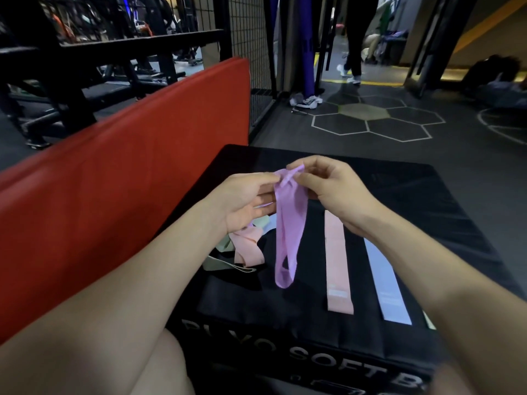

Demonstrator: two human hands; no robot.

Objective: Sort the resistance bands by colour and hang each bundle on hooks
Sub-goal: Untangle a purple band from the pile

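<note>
A purple band [289, 223] hangs as a loop above the black soft box [299, 317]. My left hand [245, 201] and my right hand [333, 189] both pinch its top end, close together. Flat on the box lie a pink band [338, 263] and a light blue band [386, 283], side by side to the right. A tangled heap of peach bands [248, 246] and green bands [219, 262] sits on the box's left, under my left wrist. A sliver of another pale green band [429, 322] shows at the box's right edge.
A red padded mat [128, 172] leans along the left of the box. Behind it stand black gym racks [85, 67] and a wire mesh fence [251, 38]. Purple bands [309, 52] hang on a frame ahead. A person's legs [353, 47] stand on the dark floor beyond.
</note>
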